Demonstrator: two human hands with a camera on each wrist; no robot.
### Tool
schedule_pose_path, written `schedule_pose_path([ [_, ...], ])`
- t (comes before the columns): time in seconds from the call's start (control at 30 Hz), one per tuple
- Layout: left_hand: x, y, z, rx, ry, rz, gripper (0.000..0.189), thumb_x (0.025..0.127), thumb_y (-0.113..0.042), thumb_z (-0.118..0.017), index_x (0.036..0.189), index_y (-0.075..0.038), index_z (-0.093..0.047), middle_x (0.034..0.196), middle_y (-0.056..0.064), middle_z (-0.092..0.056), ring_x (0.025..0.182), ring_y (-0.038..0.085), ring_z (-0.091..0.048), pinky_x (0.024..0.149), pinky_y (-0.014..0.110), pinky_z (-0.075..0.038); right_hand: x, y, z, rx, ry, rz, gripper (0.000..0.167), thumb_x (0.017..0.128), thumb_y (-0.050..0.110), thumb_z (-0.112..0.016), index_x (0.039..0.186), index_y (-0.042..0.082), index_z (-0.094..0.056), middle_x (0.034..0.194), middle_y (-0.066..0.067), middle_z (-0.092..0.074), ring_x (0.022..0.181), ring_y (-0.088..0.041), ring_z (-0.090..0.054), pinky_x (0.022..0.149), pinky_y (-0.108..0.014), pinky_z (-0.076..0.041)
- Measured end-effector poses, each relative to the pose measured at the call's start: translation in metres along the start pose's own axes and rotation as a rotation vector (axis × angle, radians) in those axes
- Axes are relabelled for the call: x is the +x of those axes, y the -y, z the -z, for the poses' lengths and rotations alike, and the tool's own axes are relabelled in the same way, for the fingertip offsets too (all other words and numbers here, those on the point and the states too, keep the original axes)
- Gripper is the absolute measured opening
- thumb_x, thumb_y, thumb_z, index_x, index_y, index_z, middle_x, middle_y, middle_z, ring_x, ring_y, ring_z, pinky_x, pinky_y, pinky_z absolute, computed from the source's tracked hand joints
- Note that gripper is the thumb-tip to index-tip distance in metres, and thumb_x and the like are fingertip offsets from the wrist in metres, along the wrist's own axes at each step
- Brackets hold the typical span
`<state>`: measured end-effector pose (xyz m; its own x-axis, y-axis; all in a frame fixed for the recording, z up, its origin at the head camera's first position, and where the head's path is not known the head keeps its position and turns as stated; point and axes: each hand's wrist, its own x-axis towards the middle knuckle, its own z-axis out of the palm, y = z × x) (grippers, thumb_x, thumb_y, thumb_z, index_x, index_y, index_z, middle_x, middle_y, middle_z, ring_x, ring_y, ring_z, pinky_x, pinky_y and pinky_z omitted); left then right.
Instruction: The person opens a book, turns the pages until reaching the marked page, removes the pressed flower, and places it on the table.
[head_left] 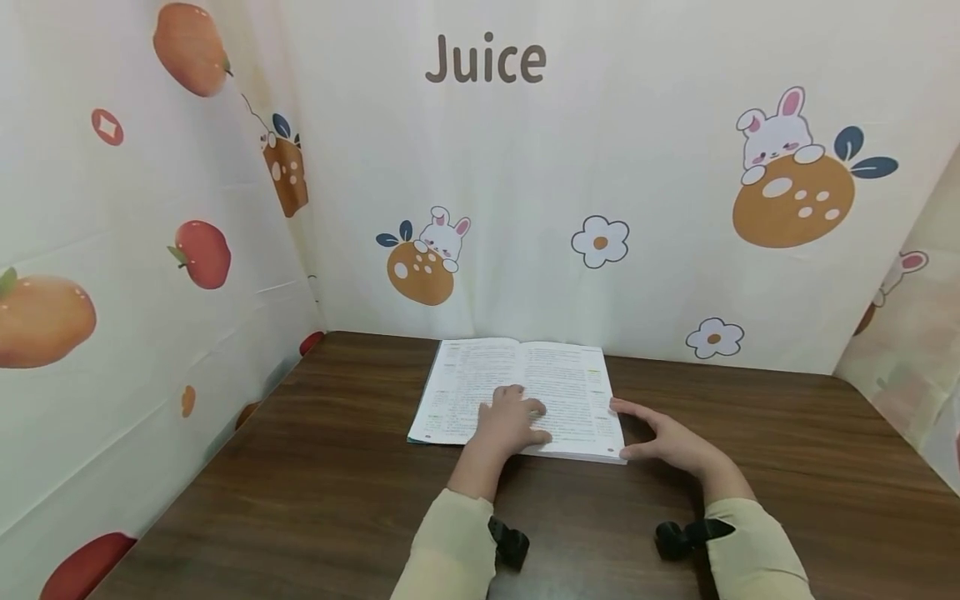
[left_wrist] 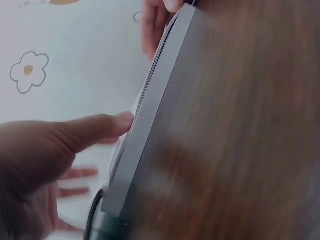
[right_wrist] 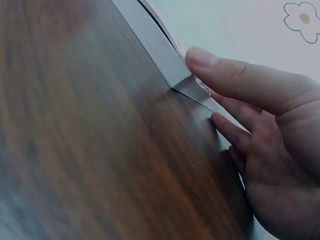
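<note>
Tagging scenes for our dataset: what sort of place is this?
Looks like an indoor desk area, possibly a curtained recording booth: a dark wood-grain table, fruit-and-bunny printed cloth hanging behind and at both sides, and an open book on the table.

Dark brown wood-grain table (head_left: 285, 492), an open book (head_left: 461, 392) at its far edge.

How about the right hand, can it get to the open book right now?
Probably yes: the right hand is at the right edge of the open book, nothing seems between them, and the left hand leaves that edge free.
</note>
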<state>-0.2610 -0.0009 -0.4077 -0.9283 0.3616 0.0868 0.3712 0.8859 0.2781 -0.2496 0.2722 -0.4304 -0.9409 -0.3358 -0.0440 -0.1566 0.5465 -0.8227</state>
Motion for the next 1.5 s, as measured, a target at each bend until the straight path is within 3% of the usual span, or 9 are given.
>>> schedule_pose_path([
  [0.17, 0.004, -0.003, -0.006, -0.019, -0.004, -0.190, 0.020, 0.084, -0.020, -0.062, 0.099, -0.029, -0.072, 0.119, -0.009, -0.056, 0.117, 0.016, -0.044, 0.092, 0.040, -0.035, 0.003, 0.001, -0.001, -0.003, -0.004, 0.019, 0.072, 0.075, 0.027, -0.076, 0.138, 0.016, -0.043, 0.148, -0.016, -0.027, 0.135, -0.039, -0.014, 0.099, -0.066, -0.008],
  [0.27, 0.003, -0.005, -0.009, -0.058, -0.010, -0.226, 0.014, 0.086, -0.027, -0.061, 0.093, -0.029, -0.073, 0.112, -0.012, -0.059, 0.112, 0.013, -0.048, 0.088, 0.039, -0.035, 0.005, 0.001, -0.002, -0.003, -0.030, 0.015, 0.066, 0.077, 0.029, -0.075, 0.135, 0.015, -0.046, 0.146, -0.016, -0.030, 0.134, -0.039, -0.016, 0.099, -0.066, -0.009],
  [0.4, 0.003, -0.008, -0.010, -0.093, -0.021, -0.183, 0.024, 0.081, -0.053, -0.063, 0.089, -0.032, -0.072, 0.107, -0.013, -0.059, 0.107, 0.011, -0.048, 0.088, 0.038, -0.035, 0.006, 0.001, -0.003, -0.031, -0.067, -0.013, 0.060, 0.080, 0.036, -0.070, 0.133, 0.016, -0.049, 0.145, -0.016, -0.032, 0.132, -0.040, -0.021, 0.097, -0.067, -0.013],
  [0.5, 0.003, -0.010, -0.012, -0.092, -0.023, -0.150, 0.033, 0.073, -0.061, -0.065, 0.088, -0.033, -0.071, 0.106, -0.013, -0.059, 0.106, 0.011, -0.048, 0.088, 0.037, -0.035, 0.007, 0.002, -0.003, -0.067, -0.091, -0.028, 0.056, 0.083, 0.041, -0.066, 0.131, 0.017, -0.050, 0.144, -0.017, -0.034, 0.130, -0.041, -0.025, 0.096, -0.067, -0.017],
  [0.77, 0.004, -0.019, -0.016, 0.003, -0.101, -0.140, 0.018, 0.087, -0.043, -0.060, 0.089, -0.030, -0.072, 0.103, -0.012, -0.062, 0.100, 0.011, -0.052, 0.082, 0.034, -0.039, 0.007, 0.002, -0.004, -0.082, -0.110, 0.003, 0.054, 0.085, 0.040, -0.063, 0.131, 0.013, -0.050, 0.143, -0.018, -0.034, 0.129, -0.042, -0.027, 0.096, -0.065, -0.020],
  [0.93, 0.005, -0.027, -0.021, 0.049, -0.152, -0.093, 0.018, 0.088, -0.039, -0.059, 0.093, -0.028, -0.072, 0.099, -0.011, -0.065, 0.095, 0.013, -0.055, 0.076, 0.036, -0.041, 0.006, 0.001, -0.005, -0.061, -0.098, 0.039, 0.073, 0.080, 0.032, -0.071, 0.140, 0.009, -0.035, 0.148, -0.020, -0.020, 0.130, -0.042, -0.025, 0.097, -0.067, -0.017],
  [1.1, 0.007, -0.031, -0.022, 0.031, -0.206, -0.036, 0.018, 0.089, -0.035, -0.058, 0.095, -0.025, -0.071, 0.089, -0.009, -0.067, 0.087, 0.013, -0.059, 0.070, 0.035, -0.042, 0.005, -0.001, -0.006, -0.068, -0.090, 0.026, 0.088, 0.074, 0.030, -0.077, 0.143, 0.008, -0.028, 0.143, -0.024, -0.027, 0.129, -0.042, -0.026, 0.097, -0.066, -0.017],
  [1.33, 0.008, -0.029, -0.016, -0.145, -0.303, 0.021, 0.015, 0.087, -0.030, -0.060, 0.085, -0.019, -0.071, 0.078, -0.007, -0.067, 0.062, 0.010, -0.056, 0.057, 0.029, -0.042, 0.004, 0.000, -0.005, -0.037, -0.063, 0.049, 0.104, 0.070, 0.024, -0.080, 0.147, 0.006, -0.013, 0.147, -0.023, -0.023, 0.131, -0.042, -0.022, 0.099, -0.065, -0.012],
  [1.5, 0.007, -0.025, -0.007, -0.322, -0.385, 0.065, 0.016, 0.086, -0.031, -0.062, 0.083, -0.017, -0.070, 0.075, -0.007, -0.066, 0.056, 0.007, -0.048, 0.053, 0.025, -0.040, 0.003, 0.003, -0.003, -0.069, -0.027, 0.035, 0.096, 0.072, 0.027, -0.079, 0.147, 0.009, -0.022, 0.147, -0.024, -0.020, 0.133, -0.044, -0.016, 0.098, -0.066, -0.010],
])
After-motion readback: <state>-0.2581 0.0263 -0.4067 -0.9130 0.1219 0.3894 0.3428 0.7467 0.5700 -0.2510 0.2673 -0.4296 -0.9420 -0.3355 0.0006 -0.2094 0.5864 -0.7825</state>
